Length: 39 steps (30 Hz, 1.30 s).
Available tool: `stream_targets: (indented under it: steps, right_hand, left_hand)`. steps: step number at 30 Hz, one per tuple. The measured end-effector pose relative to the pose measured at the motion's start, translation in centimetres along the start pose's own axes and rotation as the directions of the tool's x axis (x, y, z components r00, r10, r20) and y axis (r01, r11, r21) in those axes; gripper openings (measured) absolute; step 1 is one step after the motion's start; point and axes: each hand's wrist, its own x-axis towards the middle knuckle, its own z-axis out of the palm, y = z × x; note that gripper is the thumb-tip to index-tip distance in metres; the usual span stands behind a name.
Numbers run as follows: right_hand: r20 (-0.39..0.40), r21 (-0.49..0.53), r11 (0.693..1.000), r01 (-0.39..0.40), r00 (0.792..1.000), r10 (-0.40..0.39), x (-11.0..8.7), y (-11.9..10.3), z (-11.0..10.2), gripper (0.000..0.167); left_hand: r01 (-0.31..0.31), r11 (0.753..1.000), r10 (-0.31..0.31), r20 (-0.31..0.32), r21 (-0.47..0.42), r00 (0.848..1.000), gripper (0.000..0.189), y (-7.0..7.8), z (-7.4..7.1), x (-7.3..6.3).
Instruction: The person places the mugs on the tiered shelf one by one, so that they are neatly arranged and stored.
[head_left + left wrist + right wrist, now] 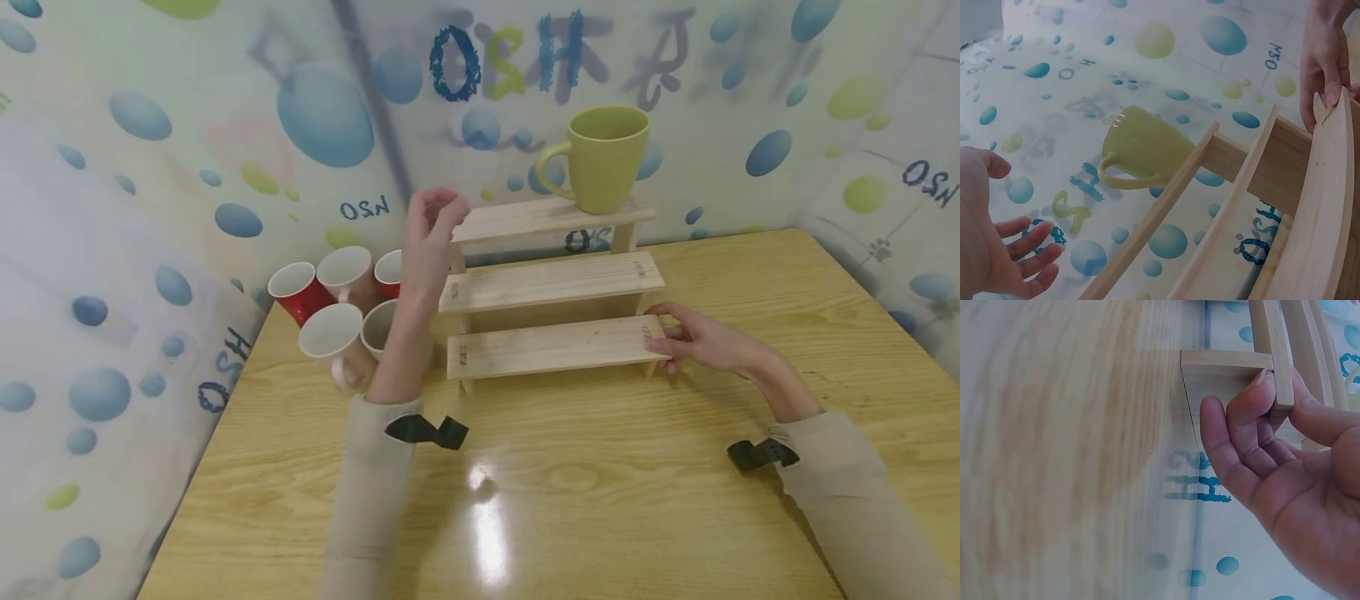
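A three-step wooden shelf (555,348) stands on the table, and a yellow-green mug (609,162) sits upright on its top step, handle to the left. My right hand (705,337) grips the right end of the lowest step; in the right wrist view the thumb is on one face of the board (1282,394) and curled fingers on the other. My left hand (431,242) is raised near the left end of the top step. Its fingers (1032,253) are loosely bent with nothing between them in the left wrist view.
Left of the shelf several mugs stand close together, among them a red mug (298,293) and a pale mug (333,337). My left forearm partly hides two of them. A patterned curtain (315,183) hangs behind the wooden table (585,492).
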Motion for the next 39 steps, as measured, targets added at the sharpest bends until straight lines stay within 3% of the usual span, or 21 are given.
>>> stream_targets:
  steps: [5, 10, 15, 20, 24, 28, 31, 39]
  right_hand:
    - [0.005, 0.006, 1.000, 0.010, 1.000, -0.010, 0.0, 0.1, 0.0, 0.052]
    - [0.016, 0.009, 1.000, 0.013, 1.000, -0.013, 0.0, 0.1, 0.0, 0.053]
    - [0.016, 0.009, 1.000, 0.009, 1.000, -0.009, 0.0, 0.2, -0.1, 0.053]
    - [0.022, 0.015, 1.000, -0.008, 1.000, 0.007, 0.0, 0.1, 0.0, 0.056]
    - [0.016, 0.013, 1.000, -0.015, 1.000, 0.015, 0.0, 0.0, 0.1, 0.058]
    - [0.014, 0.012, 1.000, -0.015, 1.000, 0.015, 0.1, 0.0, 0.1, 0.056]
    - [0.016, 0.008, 1.000, -0.021, 1.000, 0.021, 0.0, 0.1, 0.1, 0.057]
    - [0.018, 0.001, 1.000, -0.024, 1.000, 0.024, 0.1, 0.1, 0.1, 0.057]
  left_hand:
    - [-0.027, 0.999, 0.027, -0.014, -0.020, 1.000, 0.022, -0.3, -1.8, -1.0]
    - [-0.029, 0.999, 0.031, -0.038, 0.039, 0.999, 0.024, -0.9, -4.2, -1.8]
    - [0.045, 0.993, -0.034, -0.101, 0.108, 0.994, 0.026, -1.4, -6.4, -2.3]
    - [0.129, 0.989, -0.114, -0.184, 0.071, 0.976, 0.023, -1.5, -8.5, -3.0]
    - [0.093, 0.995, -0.085, -0.229, 0.027, 0.970, 0.014, -1.8, -10.1, -2.9]
    - [0.070, 0.996, -0.056, -0.260, 0.047, 0.964, 0.010, -2.2, -11.7, -3.0]
    - [0.073, 0.996, -0.055, -0.297, 0.049, 0.953, 0.008, -2.6, -13.0, -3.1]
    - [0.166, 0.985, -0.131, -0.411, 0.051, 0.902, 0.009, -4.1, -16.5, -3.1]
